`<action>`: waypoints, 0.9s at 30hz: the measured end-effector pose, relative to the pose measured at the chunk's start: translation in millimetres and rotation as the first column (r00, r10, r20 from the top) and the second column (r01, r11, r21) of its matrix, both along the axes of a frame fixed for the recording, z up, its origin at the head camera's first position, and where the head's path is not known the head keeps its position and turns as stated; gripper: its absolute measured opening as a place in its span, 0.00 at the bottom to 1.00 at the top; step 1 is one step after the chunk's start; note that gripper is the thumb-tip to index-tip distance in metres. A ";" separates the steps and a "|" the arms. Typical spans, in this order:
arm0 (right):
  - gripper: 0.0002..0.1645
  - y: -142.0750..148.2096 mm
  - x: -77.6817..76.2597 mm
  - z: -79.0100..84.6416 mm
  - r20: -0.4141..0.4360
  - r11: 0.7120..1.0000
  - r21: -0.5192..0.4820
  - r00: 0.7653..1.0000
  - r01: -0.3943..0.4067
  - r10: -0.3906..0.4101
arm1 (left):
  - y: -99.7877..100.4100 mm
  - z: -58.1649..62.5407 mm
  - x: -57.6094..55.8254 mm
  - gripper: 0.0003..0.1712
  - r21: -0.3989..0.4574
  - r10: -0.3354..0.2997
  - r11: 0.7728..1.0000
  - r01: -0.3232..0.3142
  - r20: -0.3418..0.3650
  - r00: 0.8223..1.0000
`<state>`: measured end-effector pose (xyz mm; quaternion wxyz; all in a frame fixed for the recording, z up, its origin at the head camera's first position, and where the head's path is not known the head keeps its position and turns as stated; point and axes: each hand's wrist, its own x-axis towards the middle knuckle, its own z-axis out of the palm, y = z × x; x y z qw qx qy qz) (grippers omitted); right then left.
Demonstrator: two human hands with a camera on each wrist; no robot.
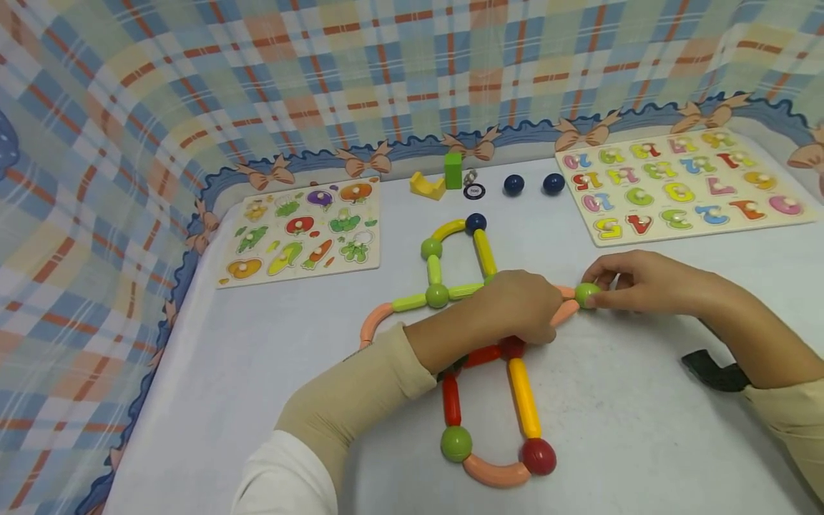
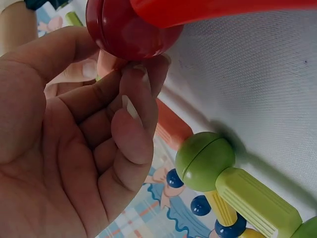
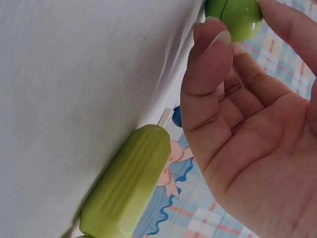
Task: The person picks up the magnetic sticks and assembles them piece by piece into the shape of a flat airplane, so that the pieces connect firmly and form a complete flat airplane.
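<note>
My left hand (image 1: 518, 304) reaches across a flat frame of coloured rods and balls. Its thumb and fingertips pinch a red ball (image 2: 131, 32), where a red rod (image 2: 213, 11) and a salmon rod meet it. To the right, my right hand (image 1: 650, 282) pinches a green ball (image 1: 586, 295) between thumb and fingers. Two salmon rods (image 1: 566, 312) run from that ball toward the left hand, which partly hides them. Nearer me, a yellow rod (image 1: 524, 397), another red ball (image 1: 538, 456), a curved salmon rod (image 1: 496, 473) and a green ball (image 1: 456, 443) form a loop.
A vegetable puzzle board (image 1: 302, 232) lies at back left, a number puzzle board (image 1: 685, 187) at back right. Between them are two dark blue balls (image 1: 513, 185), a green block (image 1: 453, 170) and a yellow arch block (image 1: 428, 186). A ridged green rod (image 3: 126, 183) shows in the right wrist view.
</note>
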<state>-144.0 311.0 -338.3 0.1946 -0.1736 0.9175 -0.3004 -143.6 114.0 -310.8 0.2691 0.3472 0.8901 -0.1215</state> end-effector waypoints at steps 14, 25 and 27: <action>0.19 0.4 0.4 0.1 0.065 0.994 -0.102 0.997 -0.043 0.050 | -2.6 3.6 -1.7 0.15 0.022 0.002 1.000 -0.003 0.035 0.999; 0.15 21.0 -0.4 19.2 0.003 0.997 0.062 0.999 0.049 -0.050 | -3.5 4.9 -1.5 0.14 0.039 0.042 0.998 -0.044 0.042 0.998; 0.12 34.1 -1.4 24.0 -0.052 0.984 0.146 0.994 0.104 -0.097 | -3.4 5.7 -0.5 0.14 0.038 0.047 0.998 -0.048 0.043 0.998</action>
